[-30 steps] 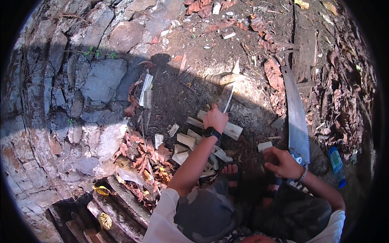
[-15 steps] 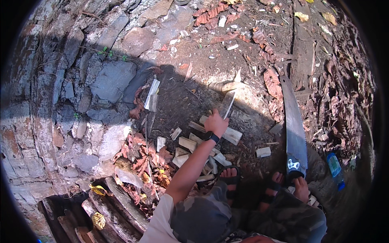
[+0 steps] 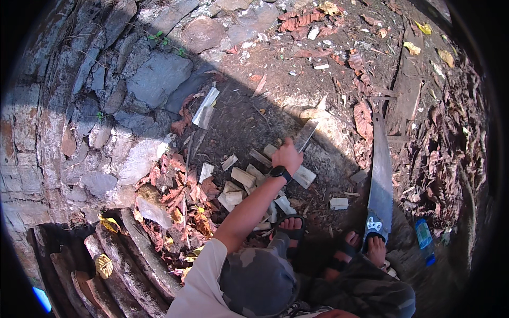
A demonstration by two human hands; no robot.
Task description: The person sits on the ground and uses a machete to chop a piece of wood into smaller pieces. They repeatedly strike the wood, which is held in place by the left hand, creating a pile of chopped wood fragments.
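My left hand (image 3: 288,155), with a dark watch (image 3: 280,172) on its wrist, is closed on a short grey wooden slat (image 3: 306,136) that points away to the right. Its fingers are partly hidden. Under and around it lies a loose heap of small pale wood blocks (image 3: 244,177). Down at the right, my right hand (image 3: 377,250) is wrapped round the dark handle of a hand saw. The long grey saw blade (image 3: 380,180) stretches away from me, with its teeth toward the right.
My sandalled feet (image 3: 290,225) rest on the ground. Rough stones (image 3: 159,79) cover the left side, and curved dark wood pieces (image 3: 124,259) lie lower left. A pale rock (image 3: 326,124) sits beyond the slat. A plastic bottle (image 3: 424,238) and dry leaves (image 3: 440,153) lie to the right.
My left hand has moved slightly away and to the right with the slat, which has turned a little. The saw has swung slightly in view with my right hand still on its handle.
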